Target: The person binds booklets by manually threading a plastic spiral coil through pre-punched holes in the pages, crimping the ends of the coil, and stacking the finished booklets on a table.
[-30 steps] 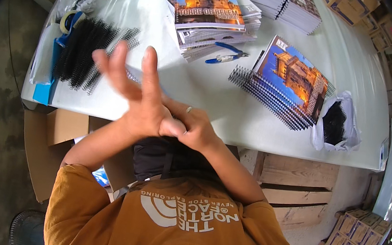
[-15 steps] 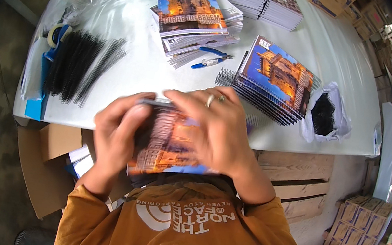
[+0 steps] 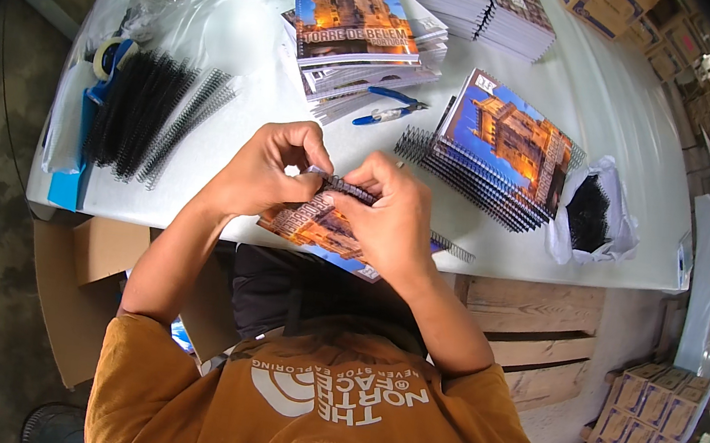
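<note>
Near the table's front edge I hold a notebook [image 3: 304, 231] with an orange and blue tower picture on its cover, its far edge tipped up. A dark spiral binding coil [image 3: 348, 188] runs along that edge, between my hands. My left hand [image 3: 272, 168] is closed in a pinch at the edge's left end. My right hand [image 3: 391, 217] grips the edge farther right, thumb and fingers at the coil. Both sets of fingertips partly hide the coil. Past my right hand, a loose spiral coil [image 3: 454, 248] sticks out over the table.
Bound notebooks [image 3: 509, 139] are stacked at right, beside a white bag [image 3: 622, 223] of black pieces. Blue-handled cutters [image 3: 388, 109] lie by another notebook pile [image 3: 359, 20]. Several black coils [image 3: 140, 117] and a tape roll [image 3: 110, 59] occupy the left. Below is an open cardboard box [image 3: 62, 299].
Both hands have moved away from my body with the notebook, onto the table's front edge. My fingers have changed from a broad hold to pinching its coil edge.
</note>
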{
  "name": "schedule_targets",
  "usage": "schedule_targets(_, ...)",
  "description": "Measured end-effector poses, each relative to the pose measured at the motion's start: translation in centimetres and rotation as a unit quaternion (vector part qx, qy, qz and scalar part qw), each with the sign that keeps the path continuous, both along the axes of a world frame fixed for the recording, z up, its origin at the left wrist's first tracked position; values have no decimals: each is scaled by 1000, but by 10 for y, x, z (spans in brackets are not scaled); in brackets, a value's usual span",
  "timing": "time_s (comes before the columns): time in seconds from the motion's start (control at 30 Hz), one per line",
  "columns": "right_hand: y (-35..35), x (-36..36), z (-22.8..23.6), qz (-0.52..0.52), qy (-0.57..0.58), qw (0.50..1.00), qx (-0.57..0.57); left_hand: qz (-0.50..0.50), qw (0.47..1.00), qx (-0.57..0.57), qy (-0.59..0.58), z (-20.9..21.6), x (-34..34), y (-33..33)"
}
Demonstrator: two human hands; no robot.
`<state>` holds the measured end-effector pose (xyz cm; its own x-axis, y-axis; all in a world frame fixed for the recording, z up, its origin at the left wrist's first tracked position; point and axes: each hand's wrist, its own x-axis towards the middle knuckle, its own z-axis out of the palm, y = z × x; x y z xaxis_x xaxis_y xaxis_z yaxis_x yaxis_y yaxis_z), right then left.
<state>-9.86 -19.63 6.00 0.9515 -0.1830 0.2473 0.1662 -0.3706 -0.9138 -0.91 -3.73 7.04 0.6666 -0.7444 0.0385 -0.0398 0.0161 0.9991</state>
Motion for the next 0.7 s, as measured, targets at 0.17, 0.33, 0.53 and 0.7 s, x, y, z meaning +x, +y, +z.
schedule_targets(0.17,-21,-16,5,-59,-38,995,-65,-17,991,130,22,16,-2,-22)
schedule_targets(0.33,-103,-50,37,-279,-304,907,-82,83,962,15,-260,43,-17,-76)
schedule_targets(0.53,-193,-46,-38,-383,-270,865,179,347,908,-102,-211,10,10,-201)
schedule_targets(0.7,-193,-24,-78,-400,-247,872,132,324,753,129,-558,-65,17,-208)
